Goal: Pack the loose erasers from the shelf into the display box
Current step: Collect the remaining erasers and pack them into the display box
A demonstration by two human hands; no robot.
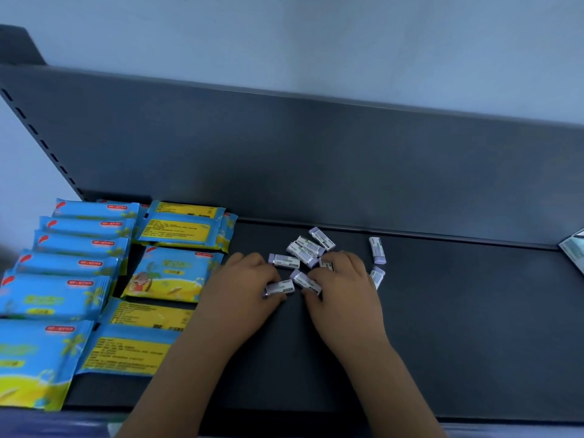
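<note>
Both hands are down on the dark shelf (458,327), mid-shelf, at the eraser pile.

Left hand (249,279): fingers curled, thumb underneath, pinching eraser A (280,287). It has a white sleeve with purple ends and lies roughly level.

Right hand (344,289): fingers curled over eraser B (306,281), thumb against its near side. It looks like a grip. B tilts down to the right.

A and B sit close together in the gap between my hands.

Loose erasers (303,251) lie just behind my fingertips, three or so overlapping in a small heap. Flat eraser (283,260) lies just left of the heap. Another is partly hidden under my right knuckles.

Right of my right hand there are two more. Back eraser (377,249) is near the shelf's rear lip. Side eraser (377,276) is just beside my little finger.

Wipe packs (173,275), blue and yellow, fill the shelf's left part in overlapping rows, just left of my left forearm. The grey back panel (316,153) stands behind. There's a corner of some pale packet (573,248) at the far right edge, and I can't tell what it is.
</note>
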